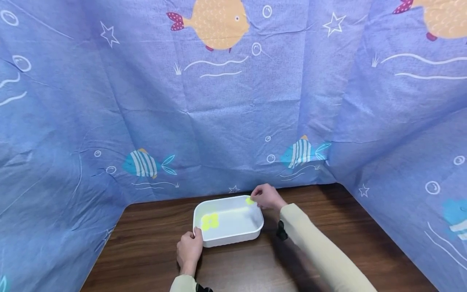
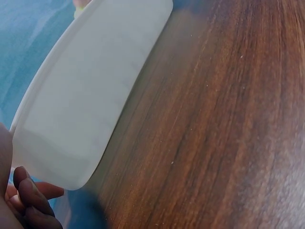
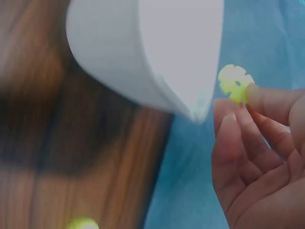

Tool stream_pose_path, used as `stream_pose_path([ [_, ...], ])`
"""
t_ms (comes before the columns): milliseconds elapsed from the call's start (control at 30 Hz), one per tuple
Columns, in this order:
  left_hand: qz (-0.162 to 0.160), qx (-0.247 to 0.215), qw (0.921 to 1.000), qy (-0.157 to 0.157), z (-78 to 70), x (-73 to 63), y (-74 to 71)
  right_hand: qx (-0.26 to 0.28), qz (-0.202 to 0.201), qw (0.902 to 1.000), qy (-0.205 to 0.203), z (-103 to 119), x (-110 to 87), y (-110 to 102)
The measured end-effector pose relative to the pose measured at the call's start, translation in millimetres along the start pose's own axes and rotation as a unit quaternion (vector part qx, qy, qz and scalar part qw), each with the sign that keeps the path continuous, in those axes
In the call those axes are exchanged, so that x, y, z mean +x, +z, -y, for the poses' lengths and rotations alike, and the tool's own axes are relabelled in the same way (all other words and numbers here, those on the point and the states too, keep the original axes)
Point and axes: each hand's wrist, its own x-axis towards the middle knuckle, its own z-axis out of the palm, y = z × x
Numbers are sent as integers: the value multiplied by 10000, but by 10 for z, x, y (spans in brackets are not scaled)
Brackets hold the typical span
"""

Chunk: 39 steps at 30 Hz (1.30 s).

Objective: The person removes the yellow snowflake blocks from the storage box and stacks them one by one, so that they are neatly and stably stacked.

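Observation:
A white rectangular plastic tray (image 1: 230, 240) sits on the table, its left front corner in the grip of my left hand (image 1: 189, 248). The left wrist view shows the thumb at the rim and curled fingers (image 2: 34, 196) under the tray's corner. Over the far right corner of the tray, my right hand (image 1: 269, 197) pinches a bright yellow notched disc (image 3: 234, 82) between thumb and fingertips. Several yellow discs (image 1: 209, 222) lie together inside the tray at its left end.
Dark wood-grain table (image 1: 153, 227) lies under the tray. A blue cloth (image 1: 226, 134) printed with fish hangs behind and along both sides. Low in the right wrist view, a part of another yellow piece (image 3: 83, 223) shows by the table.

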Motion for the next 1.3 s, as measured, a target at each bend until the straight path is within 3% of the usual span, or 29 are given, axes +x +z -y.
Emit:
stream_pose_path([
  [233,-12,44,10000,-22,-10,2,1,-348,-222,9991,-101,-224,-3,-467],
  [467,-49,65,10000,-7,-4,-8,21,-669,-301,9972,137,-604,-65,-699],
  [600,-88,51,9999,-8,-9,-5,20,-710,-380,9963,303,-805,-117,-745],
  [900,-96,70,9999,19,-8,16,15,-33,-305,9959,849,-1094,-212,-783],
  [1300,-5,31,10000,-39,3,4,13,-225,3,9952,957,-1281,-269,-734],
])
